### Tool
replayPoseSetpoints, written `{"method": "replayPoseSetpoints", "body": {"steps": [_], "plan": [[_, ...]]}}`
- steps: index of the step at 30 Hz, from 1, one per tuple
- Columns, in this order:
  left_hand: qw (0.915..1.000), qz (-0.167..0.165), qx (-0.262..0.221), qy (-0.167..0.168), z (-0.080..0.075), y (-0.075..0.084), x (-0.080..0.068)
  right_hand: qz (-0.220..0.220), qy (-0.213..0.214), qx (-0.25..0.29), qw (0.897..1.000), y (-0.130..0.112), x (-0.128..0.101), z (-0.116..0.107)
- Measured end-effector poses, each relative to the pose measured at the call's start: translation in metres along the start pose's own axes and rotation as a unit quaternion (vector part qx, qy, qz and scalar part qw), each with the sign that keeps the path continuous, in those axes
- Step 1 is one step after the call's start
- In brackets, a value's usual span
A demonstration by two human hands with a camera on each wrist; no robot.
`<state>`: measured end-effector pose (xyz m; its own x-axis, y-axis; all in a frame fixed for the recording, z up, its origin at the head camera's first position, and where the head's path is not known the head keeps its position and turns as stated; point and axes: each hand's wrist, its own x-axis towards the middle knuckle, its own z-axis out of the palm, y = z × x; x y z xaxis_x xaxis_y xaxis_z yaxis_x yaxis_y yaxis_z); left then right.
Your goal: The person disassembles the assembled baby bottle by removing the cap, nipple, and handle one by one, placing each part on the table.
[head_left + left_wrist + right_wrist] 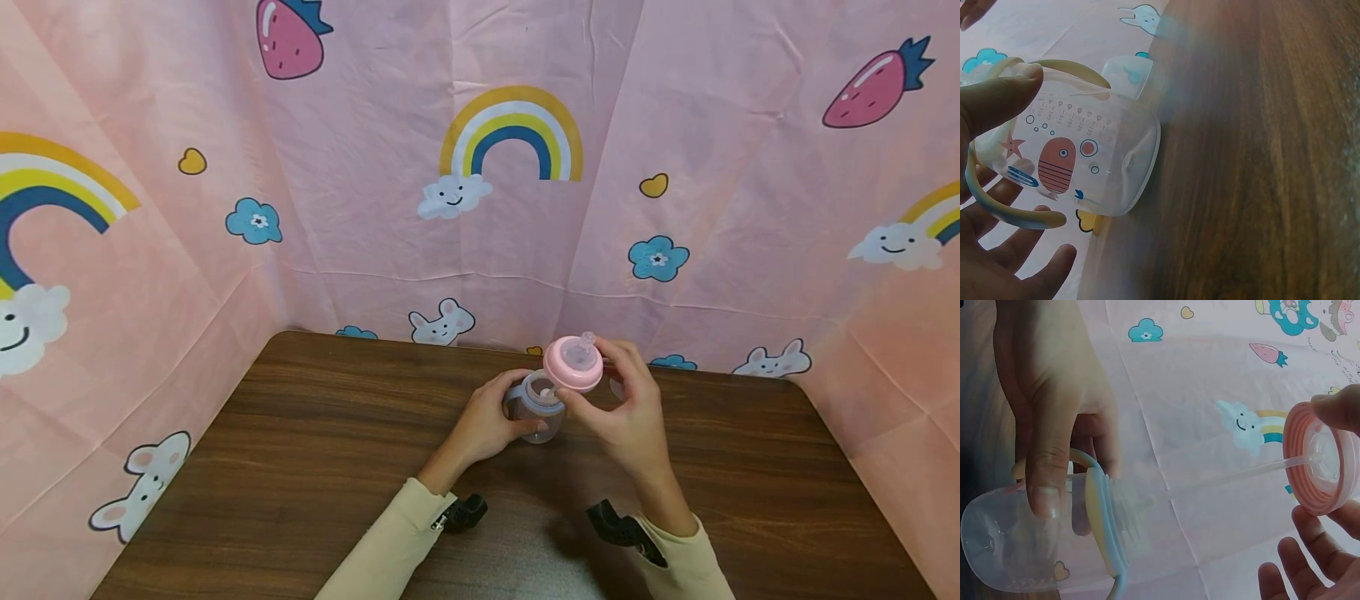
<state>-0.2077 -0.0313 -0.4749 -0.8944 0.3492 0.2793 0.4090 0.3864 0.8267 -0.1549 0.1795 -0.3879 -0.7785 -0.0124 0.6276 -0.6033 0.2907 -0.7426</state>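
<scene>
My left hand [483, 421] grips a clear baby bottle [540, 427] with blue-and-yellow side handles. A pink fish and measuring marks show on its wall [1094, 144] in the left wrist view. My right hand [636, 417] pinches the rim of a pink screw-on collar with a clear teat [574, 364], held tilted above and apart from the open neck [1132, 519]. From the collar's underside [1314, 459] a thin clear straw [1229, 478] runs toward the neck. Its end overlaps the bottle's mouth in the right wrist view; how far in it reaches I cannot tell.
Behind my right hand a translucent cap [617, 387], clearer in the left wrist view [1129, 76], stands on the dark wooden table [360, 417]. A pink printed cloth [375, 208] hangs along the table's back and sides.
</scene>
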Motion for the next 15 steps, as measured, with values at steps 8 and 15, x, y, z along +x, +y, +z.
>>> {"method": "replayPoseSetpoints", "body": {"steps": [8, 15], "plan": [[1.0, 0.002, 0.003, 0.0, -0.0004, -0.0001, 0.0009, 0.005, 0.01, 0.004, 1.0, -0.0032, 0.0013, -0.0043], [1.0, -0.005, -0.008, -0.004, -0.0008, 0.0001, -0.0002, 0.001, 0.015, 0.012, 1.0, -0.0099, 0.0027, -0.0079]]}}
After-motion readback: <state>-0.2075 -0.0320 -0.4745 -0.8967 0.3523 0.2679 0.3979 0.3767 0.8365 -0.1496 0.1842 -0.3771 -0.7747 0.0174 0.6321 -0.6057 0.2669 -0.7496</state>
